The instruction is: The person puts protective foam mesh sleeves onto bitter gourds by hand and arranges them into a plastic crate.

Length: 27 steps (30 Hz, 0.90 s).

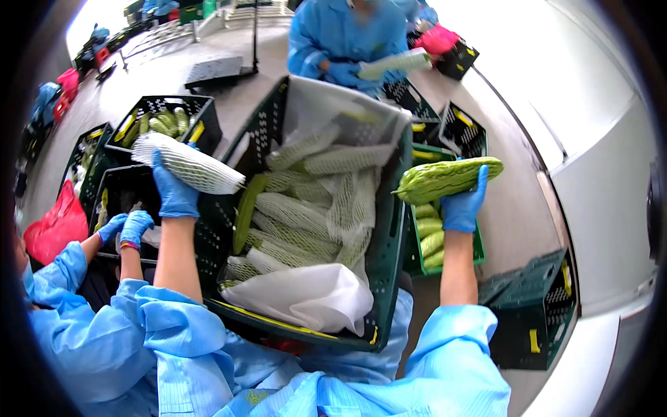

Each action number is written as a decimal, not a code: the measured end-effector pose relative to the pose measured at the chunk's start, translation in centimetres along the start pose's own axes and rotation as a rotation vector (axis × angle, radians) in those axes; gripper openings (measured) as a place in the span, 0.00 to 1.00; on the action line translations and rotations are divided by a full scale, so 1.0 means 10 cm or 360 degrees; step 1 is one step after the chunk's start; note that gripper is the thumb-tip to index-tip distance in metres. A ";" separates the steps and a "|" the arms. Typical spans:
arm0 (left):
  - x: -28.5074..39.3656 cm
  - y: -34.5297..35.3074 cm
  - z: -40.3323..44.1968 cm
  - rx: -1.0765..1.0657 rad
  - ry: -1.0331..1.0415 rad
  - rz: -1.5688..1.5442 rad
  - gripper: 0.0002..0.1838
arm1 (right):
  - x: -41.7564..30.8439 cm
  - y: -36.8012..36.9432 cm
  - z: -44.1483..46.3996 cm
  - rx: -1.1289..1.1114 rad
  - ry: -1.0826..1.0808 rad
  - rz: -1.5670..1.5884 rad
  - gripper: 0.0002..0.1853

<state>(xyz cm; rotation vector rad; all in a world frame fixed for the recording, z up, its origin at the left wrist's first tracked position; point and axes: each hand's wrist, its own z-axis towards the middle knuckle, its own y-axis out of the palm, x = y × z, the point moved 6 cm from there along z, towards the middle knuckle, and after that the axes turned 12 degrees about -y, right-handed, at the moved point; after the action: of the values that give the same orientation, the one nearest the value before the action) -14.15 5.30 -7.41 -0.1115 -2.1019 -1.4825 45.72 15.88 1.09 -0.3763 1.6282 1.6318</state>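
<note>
My left hand [174,189], in a blue glove, is closed around white foam netting [191,165] over the left side of a dark green crate [392,278]. Whether a gourd lies inside the netting I cannot tell. On the right, my right hand [464,208], also gloved, grips a bare green bitter melon [450,178] from below. Between my hands, the lined crate holds several bitter melons in foam nets [295,212]. One slim unwrapped green gourd [248,212] leans along its left wall. White liner sheeting [306,299] folds over the near end.
A green crate with bare gourds [431,240] stands below my right hand. At left, a co-worker's gloved hands [132,228] are over a black crate [114,182]. Another person [347,42] across holds a netted gourd [394,64]. Dark crates [531,313] stand at lower right.
</note>
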 end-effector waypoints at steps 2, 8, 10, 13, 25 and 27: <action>0.02 -0.01 0.00 -0.0092 -0.0008 0.0041 0.33 | -0.23 -0.66 0.20 0.0159 0.0014 -0.0020 0.38; 0.15 -0.25 0.21 -0.0170 -0.0056 0.0183 0.33 | -0.33 -2.63 0.30 0.0823 0.0004 -0.0088 0.40; 0.09 -0.01 -0.02 0.0123 0.0044 0.0211 0.37 | -0.22 -3.15 0.21 0.1023 0.0073 -0.0143 0.36; 0.17 -0.18 0.13 -0.0165 -0.0096 0.0219 0.37 | -0.05 -3.79 0.16 0.1214 0.0032 -0.0323 0.32; 0.01 0.32 -0.14 -0.0107 -0.0159 0.0360 0.35 | 0.36 -4.50 0.58 0.1537 -0.0141 -0.0679 0.39; 0.02 0.33 -0.14 -0.0140 -0.0163 0.0412 0.36 | 0.48 -4.67 0.66 0.1557 0.0009 -0.0814 0.35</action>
<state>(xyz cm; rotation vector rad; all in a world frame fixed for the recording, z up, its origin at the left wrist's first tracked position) -12.48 5.30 -4.20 -0.4835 -2.0115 -1.4373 77.07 17.58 -34.41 -0.2395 1.9109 0.3625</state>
